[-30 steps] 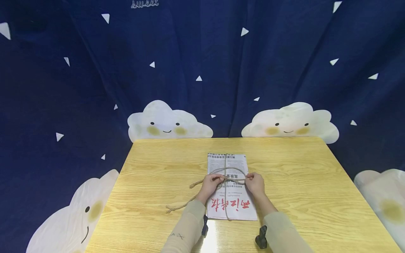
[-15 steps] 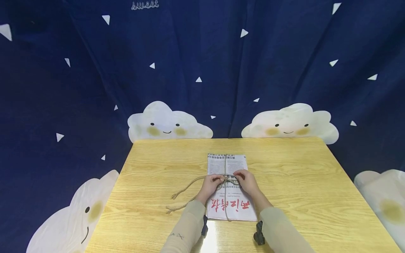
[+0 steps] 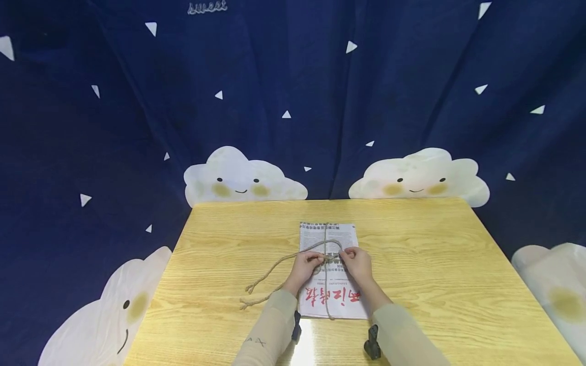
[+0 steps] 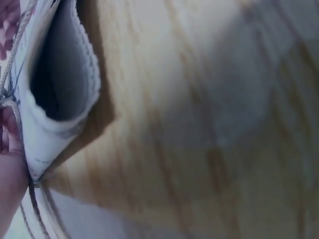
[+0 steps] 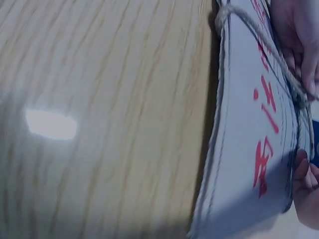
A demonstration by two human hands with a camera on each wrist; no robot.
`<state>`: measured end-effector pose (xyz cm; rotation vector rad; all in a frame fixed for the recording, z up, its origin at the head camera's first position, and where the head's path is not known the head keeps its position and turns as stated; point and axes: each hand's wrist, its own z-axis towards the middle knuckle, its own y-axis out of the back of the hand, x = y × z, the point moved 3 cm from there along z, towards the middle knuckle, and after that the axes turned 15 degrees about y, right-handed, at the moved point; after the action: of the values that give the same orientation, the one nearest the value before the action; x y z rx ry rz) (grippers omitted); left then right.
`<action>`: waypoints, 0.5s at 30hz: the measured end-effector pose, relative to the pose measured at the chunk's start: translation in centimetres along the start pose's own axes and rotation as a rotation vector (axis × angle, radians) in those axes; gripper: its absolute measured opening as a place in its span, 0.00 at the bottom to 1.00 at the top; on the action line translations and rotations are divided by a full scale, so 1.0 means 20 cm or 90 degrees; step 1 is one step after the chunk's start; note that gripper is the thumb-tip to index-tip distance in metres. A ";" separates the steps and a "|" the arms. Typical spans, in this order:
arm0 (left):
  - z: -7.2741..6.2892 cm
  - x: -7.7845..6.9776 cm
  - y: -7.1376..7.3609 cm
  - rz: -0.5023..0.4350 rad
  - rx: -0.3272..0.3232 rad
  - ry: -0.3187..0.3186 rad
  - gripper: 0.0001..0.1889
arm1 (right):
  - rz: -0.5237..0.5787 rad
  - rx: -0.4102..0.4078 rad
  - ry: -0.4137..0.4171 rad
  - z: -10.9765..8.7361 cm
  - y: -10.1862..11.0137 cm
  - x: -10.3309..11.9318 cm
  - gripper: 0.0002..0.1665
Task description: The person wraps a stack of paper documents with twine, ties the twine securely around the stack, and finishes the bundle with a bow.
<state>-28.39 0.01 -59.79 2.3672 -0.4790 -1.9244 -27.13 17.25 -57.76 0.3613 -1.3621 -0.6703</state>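
A folded stack of newspapers [image 3: 336,300] with red print lies on the wooden table, with brown twine [image 3: 274,265] running lengthwise and across it. The left hand [image 3: 304,269] pinches the twine beside the crossing at the middle of the stack. Just right of that crossing, the right hand [image 3: 358,264] pinches the twine between thumb and forefinger, and a loop arches above its fingertips. Two loose twine ends trail onto the table at left. In the left wrist view the folded newspaper edge [image 4: 55,134] bulges open beside the left hand [image 4: 11,174]. The right wrist view shows the right hand [image 5: 306,186] at the stack's side.
The wooden table [image 3: 430,264] extends around the stack on all sides. Behind it hangs a dark blue curtain [image 3: 284,66] with white triangles and smiling clouds. A dark strapped device [image 3: 373,343] sits at the right wrist.
The right hand has moved left toward the crossing. The upper loose end has slid farther left on the table, and the twine loop now arches up after lying flatter. The left hand stays put.
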 end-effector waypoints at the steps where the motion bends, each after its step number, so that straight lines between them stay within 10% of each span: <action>1: 0.00 0.00 0.00 0.000 0.001 -0.003 0.08 | -0.004 0.000 0.000 0.00 -0.01 0.01 0.16; 15: 0.02 0.02 -0.01 -0.001 -0.004 -0.002 0.09 | 0.120 -0.025 -0.069 0.04 -0.09 0.04 0.17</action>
<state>-28.61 0.07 -60.26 2.3612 -0.4711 -1.9284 -28.28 15.61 -58.08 0.1641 -1.4638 -0.5646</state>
